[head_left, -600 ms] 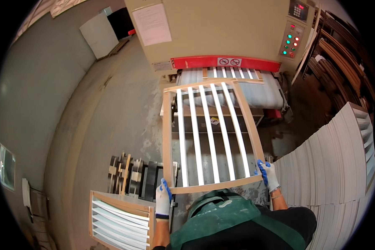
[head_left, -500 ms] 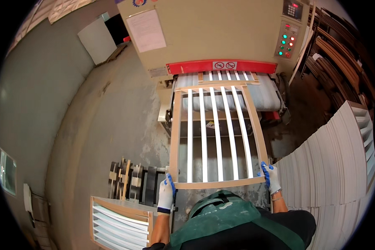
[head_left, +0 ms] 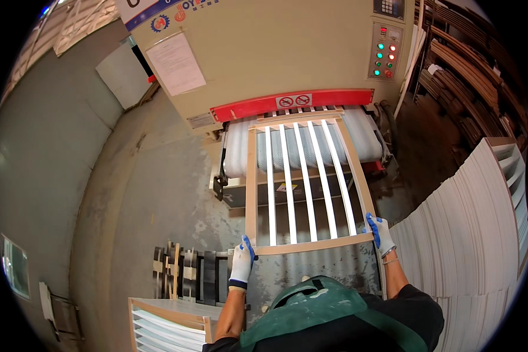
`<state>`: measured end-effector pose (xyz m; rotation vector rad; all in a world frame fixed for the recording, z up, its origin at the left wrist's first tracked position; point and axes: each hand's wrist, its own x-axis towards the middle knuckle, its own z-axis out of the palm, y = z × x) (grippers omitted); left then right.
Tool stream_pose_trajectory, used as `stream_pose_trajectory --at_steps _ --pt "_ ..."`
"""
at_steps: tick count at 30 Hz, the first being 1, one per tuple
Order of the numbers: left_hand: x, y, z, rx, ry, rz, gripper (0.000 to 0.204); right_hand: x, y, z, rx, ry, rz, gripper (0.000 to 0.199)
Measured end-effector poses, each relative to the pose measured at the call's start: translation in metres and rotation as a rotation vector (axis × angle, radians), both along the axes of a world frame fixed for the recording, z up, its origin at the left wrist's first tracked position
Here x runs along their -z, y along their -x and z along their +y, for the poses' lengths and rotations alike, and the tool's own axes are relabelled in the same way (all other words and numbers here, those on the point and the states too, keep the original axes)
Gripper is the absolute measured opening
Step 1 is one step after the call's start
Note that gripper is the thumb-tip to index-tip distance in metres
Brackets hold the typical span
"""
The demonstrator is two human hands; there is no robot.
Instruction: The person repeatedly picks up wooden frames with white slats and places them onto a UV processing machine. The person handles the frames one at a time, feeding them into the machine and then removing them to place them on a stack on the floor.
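Left hand (head_left: pixel 242 258) and right hand (head_left: pixel 381 233) grasp slatted frame (head_left: pixel 305 182) by near corners, far end over conveyor belt (head_left: pixel 237 154), second frame (head_left: pixel 299 115) just ahead, partly under red guard (head_left: pixel 246 108), pale stack (head_left: pixel 452 229) at right.

Grey wall (head_left: pixel 50 135) (small window (head_left: pixel 15 267)), stained floor (head_left: pixel 135 199).

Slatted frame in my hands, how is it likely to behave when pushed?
The slatted frame is probably stiff, since rails close it on all four sides. It's likely light for its size, being mostly gaps. Its slats might be fragile if knocked, as they look narrow.
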<state>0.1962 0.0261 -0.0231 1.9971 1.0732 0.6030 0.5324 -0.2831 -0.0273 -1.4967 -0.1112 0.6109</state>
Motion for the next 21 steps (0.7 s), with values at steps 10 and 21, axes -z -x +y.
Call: stream_pose_trajectory --at_steps 10,21 --pt "0.003 -0.033 0.041 -0.066 0.452 0.02 0.073 0.004 -0.056 0.027 -0.205 0.42 -0.191 0.055" --pt "0.002 -0.062 0.06 -0.028 0.426 -0.195 0.067 0.01 -0.071 0.055 0.01 -0.092 0.018 0.039"
